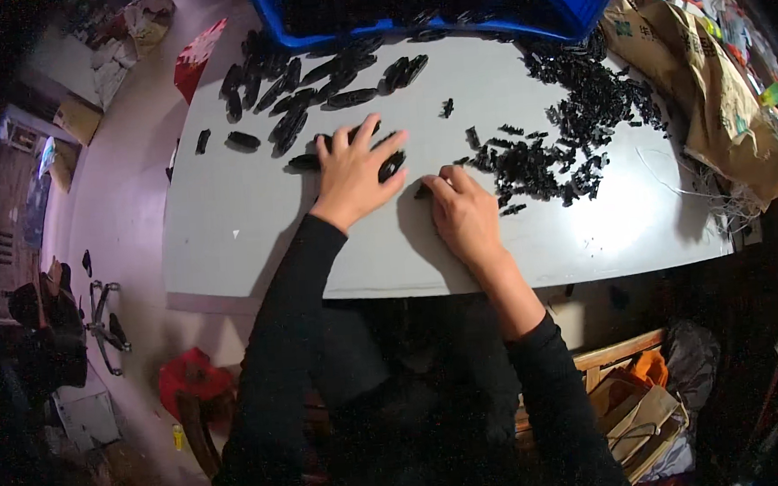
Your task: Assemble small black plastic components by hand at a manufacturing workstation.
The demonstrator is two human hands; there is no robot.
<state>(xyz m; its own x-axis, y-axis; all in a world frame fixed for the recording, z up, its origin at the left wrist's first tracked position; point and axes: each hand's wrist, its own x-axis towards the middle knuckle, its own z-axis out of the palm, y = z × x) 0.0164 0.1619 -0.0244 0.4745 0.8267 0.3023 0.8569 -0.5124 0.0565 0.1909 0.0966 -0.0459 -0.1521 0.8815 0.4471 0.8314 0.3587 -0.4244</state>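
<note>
My left hand (354, 176) lies palm down with its fingers spread over a few long black oval pieces, touching them. One of these oval pieces (392, 165) shows between the thumb and forefinger. To its right, my right hand (462, 205) is closed in a pinch, and a small black piece (422, 190) pokes out at its fingertips, its shape mostly hidden. Past the left hand lie several more long black oval pieces (352, 97). Right of the right hand spreads a heap of small jagged black pieces (531, 167).
The pieces lie on a pale grey tabletop (235, 199). A blue bin (305, 41) stands at the far edge with black pieces inside. Brown sacking (710, 99) with loose white strings hangs over the right side. A wooden chair (623, 351) with bags stands below the near edge.
</note>
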